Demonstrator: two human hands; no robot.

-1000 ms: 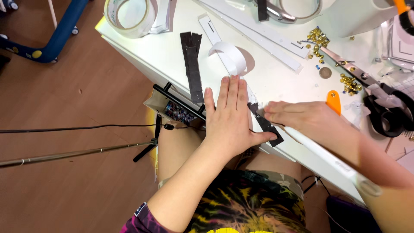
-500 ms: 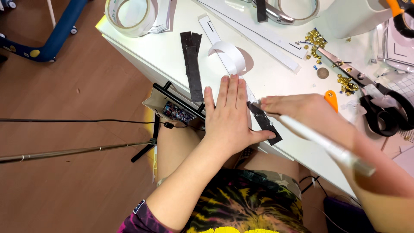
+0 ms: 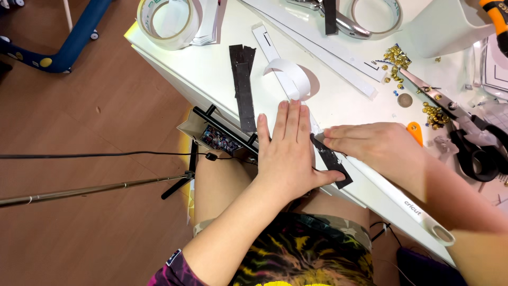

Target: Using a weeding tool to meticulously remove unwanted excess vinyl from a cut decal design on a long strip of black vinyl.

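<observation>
View: head camera, looking straight down at a white desk (image 3: 211, 69) and the person's lap.
Left hand: left hand (image 3: 290, 153) lies flat, palm down, fingers spread a little and pointing away, at the near edge of the desk. It pins down something beneath it; what lies under the palm is hidden.
Right hand: right hand (image 3: 378, 148) is curled, fingertips drawn together on the far end of a short black strip (image 3: 330, 161). A long white tool (image 3: 394, 198) runs out from under this hand along the desk edge; how the hand grips it cannot be told.
Black strip: lies slanted between the two hands, touching the left thumb, right at the edge of the desk.
Nearby: a longer black strip (image 3: 243, 87) and a curled white paper strip (image 3: 288, 74) just beyond the left fingers; rolls of clear tape (image 3: 166, 21) at the far corner; gold studs (image 3: 397, 58) scattered to the right; black-handled scissors (image 3: 468, 143) and an orange-handled tool (image 3: 415, 132) beside the right wrist.
Below the desk: bare knees, a patterned shirt, a brown floor with a cable and a metal rod.
Risk: the strip sits at the very edge, so a slip of the pressing hand could likely send it off into the lap. The left thumb lies against the strip, so a sliding tool could catch it.
</observation>
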